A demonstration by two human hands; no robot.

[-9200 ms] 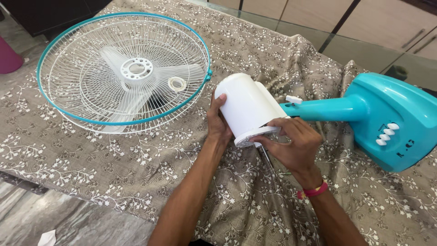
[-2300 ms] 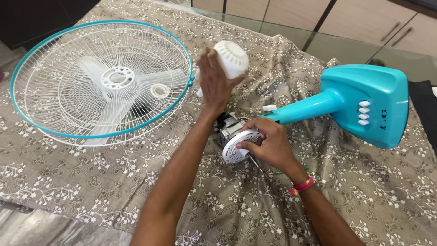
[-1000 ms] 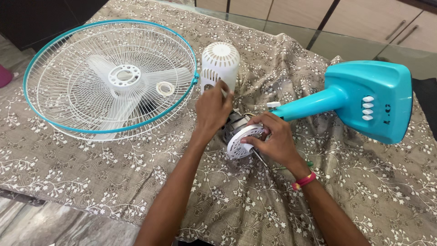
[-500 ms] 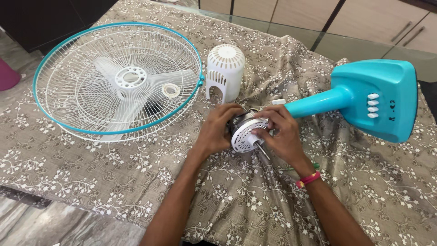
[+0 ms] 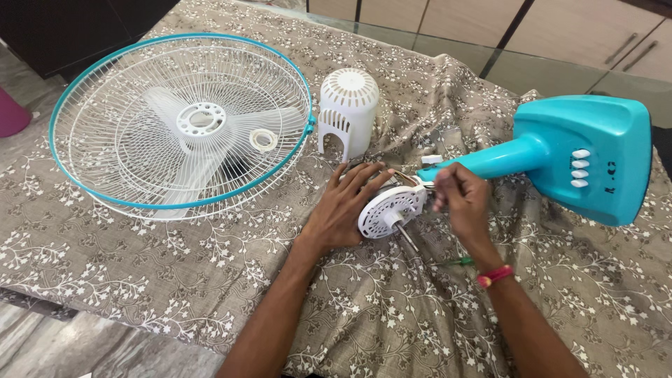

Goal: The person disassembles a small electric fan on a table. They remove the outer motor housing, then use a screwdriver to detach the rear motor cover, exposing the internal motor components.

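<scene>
The fan motor (image 5: 389, 207) lies on the flowered cloth (image 5: 210, 266), its round white vented face plate turned up with a thin metal shaft jutting from the middle. The left hand (image 5: 343, 210) rests against its left side, fingers spread wide and flat around the motor body. The right hand (image 5: 462, 199) hovers just right of the plate, fingers pinched narrow; whether they hold anything cannot be told. Beyond the left fingertips stands the white motor cover (image 5: 346, 112). The teal fan stand (image 5: 560, 157) stretches away past the right hand.
</scene>
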